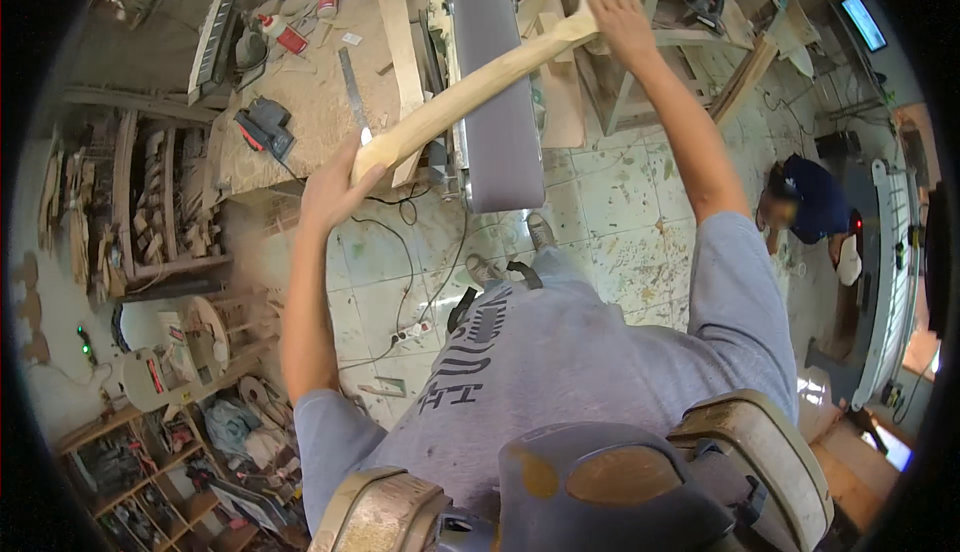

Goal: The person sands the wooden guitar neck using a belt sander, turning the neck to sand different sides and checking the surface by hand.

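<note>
A long, pale, shaped wooden leg (470, 92) slants across the belt sander (503, 157), its far end to the right. My left hand (338, 182) is closed around the near left end, the thumb lying along the wood. Around the far right end, which widens into a squared block, my right hand (622, 30) is closed too. Under the middle of the leg runs the sander's grey-brown belt; whether wood and belt touch, I cannot tell.
A dusty workbench (320, 72) on the left carries a handheld power sander (264, 128), a metal ruler (352, 90) and glue bottles (285, 36). A wooden frame (610, 87) stands right of the belt. Cables and a power strip (412, 332) lie on the tiled floor. Another person (812, 199) bends at the right.
</note>
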Demonstrator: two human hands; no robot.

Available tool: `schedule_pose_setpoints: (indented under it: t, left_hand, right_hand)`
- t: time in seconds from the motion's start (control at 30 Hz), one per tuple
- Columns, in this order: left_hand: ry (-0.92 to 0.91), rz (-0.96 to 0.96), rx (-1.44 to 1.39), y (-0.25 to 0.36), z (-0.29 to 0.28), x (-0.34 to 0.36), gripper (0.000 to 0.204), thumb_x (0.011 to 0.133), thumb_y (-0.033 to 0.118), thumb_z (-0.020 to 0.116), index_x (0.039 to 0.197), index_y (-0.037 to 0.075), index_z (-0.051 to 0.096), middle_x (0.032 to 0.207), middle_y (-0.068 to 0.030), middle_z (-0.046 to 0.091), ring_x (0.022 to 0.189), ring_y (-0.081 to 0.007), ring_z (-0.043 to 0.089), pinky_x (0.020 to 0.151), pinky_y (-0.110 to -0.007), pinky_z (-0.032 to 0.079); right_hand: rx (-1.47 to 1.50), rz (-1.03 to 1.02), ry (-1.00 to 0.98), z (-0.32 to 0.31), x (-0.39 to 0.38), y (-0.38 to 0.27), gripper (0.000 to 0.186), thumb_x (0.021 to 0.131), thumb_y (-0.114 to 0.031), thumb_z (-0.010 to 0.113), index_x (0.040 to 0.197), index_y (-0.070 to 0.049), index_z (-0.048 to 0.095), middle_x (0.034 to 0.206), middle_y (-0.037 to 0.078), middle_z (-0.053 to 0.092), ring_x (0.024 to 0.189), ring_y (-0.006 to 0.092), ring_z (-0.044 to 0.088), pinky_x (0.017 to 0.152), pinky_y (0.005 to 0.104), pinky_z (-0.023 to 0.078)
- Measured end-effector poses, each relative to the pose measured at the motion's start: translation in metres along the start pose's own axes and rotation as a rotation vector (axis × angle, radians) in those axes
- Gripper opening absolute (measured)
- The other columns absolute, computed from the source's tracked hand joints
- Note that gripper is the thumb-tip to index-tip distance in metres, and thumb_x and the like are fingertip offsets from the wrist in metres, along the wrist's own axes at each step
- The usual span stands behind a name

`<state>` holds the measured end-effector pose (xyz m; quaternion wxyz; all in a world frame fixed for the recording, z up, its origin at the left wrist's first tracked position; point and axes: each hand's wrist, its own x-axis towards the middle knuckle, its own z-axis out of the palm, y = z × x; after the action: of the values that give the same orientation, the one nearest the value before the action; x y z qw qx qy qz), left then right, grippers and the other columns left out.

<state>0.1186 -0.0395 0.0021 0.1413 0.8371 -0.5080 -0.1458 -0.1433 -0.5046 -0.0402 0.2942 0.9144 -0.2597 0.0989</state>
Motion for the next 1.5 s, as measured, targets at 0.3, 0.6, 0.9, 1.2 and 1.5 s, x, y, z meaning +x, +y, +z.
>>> schedule_pose_setpoints:
  t: [0.3,0.6,0.9,1.2,1.5]
  left_hand:
    - [0.085,0.11,0.092,0.098,0.039,0.1,0.096,0.082,0.067,0.063,0.148,0.001,0.04,0.153,-0.0233,0.038,0.144,-0.0356,0.035,0.115,-0.043,0.035]
    - [0.167,0.053,0.091,0.132,0.055,0.115,0.096,0.08,0.067,0.064,0.146,0.0,0.043,0.154,-0.0236,0.038,0.144,-0.0352,0.035,0.111,-0.044,0.04]
    - [0.102,-0.009,0.014,0.097,0.039,0.079,0.094,0.079,0.063,0.067,0.146,0.0,0.043,0.148,-0.023,0.046,0.135,-0.0364,0.047,0.107,-0.043,0.043]
    - [0.102,-0.016,-0.008,0.041,0.018,0.024,0.094,0.08,0.062,0.066,0.148,0.002,0.041,0.136,-0.0237,0.057,0.122,-0.0396,0.058,0.1,-0.044,0.047]
    - [0.042,-0.05,-0.002,-0.01,-0.007,-0.035,0.092,0.082,0.061,0.064,0.15,0.003,0.039,0.138,-0.0231,0.056,0.125,-0.0387,0.056,0.103,-0.043,0.045]
  right_hand:
    - [-0.107,-0.056,-0.039,0.086,0.014,0.126,0.057,0.094,-0.01,0.05,0.149,-0.011,0.036,0.149,0.009,0.047,0.143,0.0321,0.037,0.117,0.0512,0.029]
    - [-0.118,-0.11,-0.03,0.129,0.046,0.158,0.065,0.092,-0.008,0.053,0.152,-0.012,0.032,0.153,0.008,0.043,0.144,0.0324,0.035,0.115,0.0519,0.032]
    - [-0.068,-0.111,0.078,0.099,0.049,0.108,0.059,0.091,-0.008,0.053,0.147,-0.01,0.038,0.15,0.008,0.046,0.141,0.0323,0.04,0.115,0.0508,0.033]
    - [-0.022,-0.078,0.112,0.042,0.03,0.037,0.052,0.091,-0.012,0.054,0.141,-0.008,0.043,0.144,0.009,0.051,0.14,0.0324,0.042,0.113,0.0528,0.034]
    - [0.05,-0.015,0.139,-0.008,0.019,-0.037,0.044,0.093,-0.017,0.052,0.136,-0.009,0.048,0.139,0.01,0.055,0.138,0.0326,0.045,0.111,0.0518,0.036]
